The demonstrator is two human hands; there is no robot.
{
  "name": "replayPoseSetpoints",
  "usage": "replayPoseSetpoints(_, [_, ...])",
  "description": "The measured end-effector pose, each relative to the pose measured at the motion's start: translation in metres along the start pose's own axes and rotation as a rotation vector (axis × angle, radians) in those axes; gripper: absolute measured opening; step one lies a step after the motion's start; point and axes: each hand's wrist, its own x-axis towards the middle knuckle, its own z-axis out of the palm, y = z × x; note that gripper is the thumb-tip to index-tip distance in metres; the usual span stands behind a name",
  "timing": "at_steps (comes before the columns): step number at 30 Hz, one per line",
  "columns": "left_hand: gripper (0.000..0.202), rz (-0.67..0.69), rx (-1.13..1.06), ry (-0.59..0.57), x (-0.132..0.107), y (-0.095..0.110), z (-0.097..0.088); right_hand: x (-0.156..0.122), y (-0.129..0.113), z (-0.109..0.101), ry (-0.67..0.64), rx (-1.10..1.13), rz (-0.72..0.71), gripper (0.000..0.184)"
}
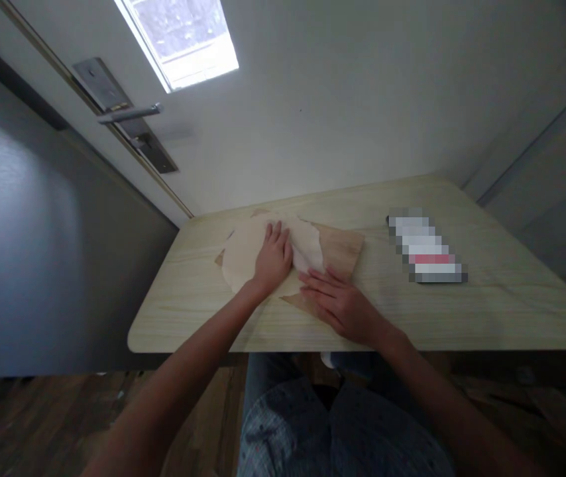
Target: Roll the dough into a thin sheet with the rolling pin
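Note:
A pale round sheet, thin and flat like dough or paper (243, 248), lies on a brown wooden board (345, 246) on the light wooden table (462, 311). Part of the sheet is folded over near its middle. My left hand (273, 258) rests flat on the sheet with fingers stretched out and close together. My right hand (340, 303) lies flat, fingers extended, on the near edge of the sheet and board. Neither hand holds anything.
A blurred white and red oblong object (426, 253) lies on the table to the right. Behind the table stands a white door with a metal lever handle (131, 114) and a bright window pane (183, 36). My knees show below the table's front edge.

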Motion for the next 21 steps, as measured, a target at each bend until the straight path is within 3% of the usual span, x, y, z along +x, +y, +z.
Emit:
replayPoseSetpoints(4, [0.041, 0.018, -0.003, -0.029, -0.007, -0.003, -0.003, 0.000, -0.001, -0.002, -0.021, 0.019, -0.021, 0.034])
replayPoseSetpoints(10, [0.038, -0.015, 0.064, -0.062, 0.005, 0.016, -0.001, -0.003, 0.003, -0.001, 0.017, -0.015, 0.065, 0.037])
replayPoseSetpoints(16, [0.044, -0.034, 0.049, -0.077, 0.014, 0.021, 0.000, -0.001, 0.003, 0.000, 0.117, 0.005, 0.102, 0.037])
replayPoseSetpoints(21, [0.042, -0.028, 0.091, -0.129, 0.039, 0.040, 0.008, -0.002, 0.007, 0.002, 0.188, 0.057, 0.280, 0.044])
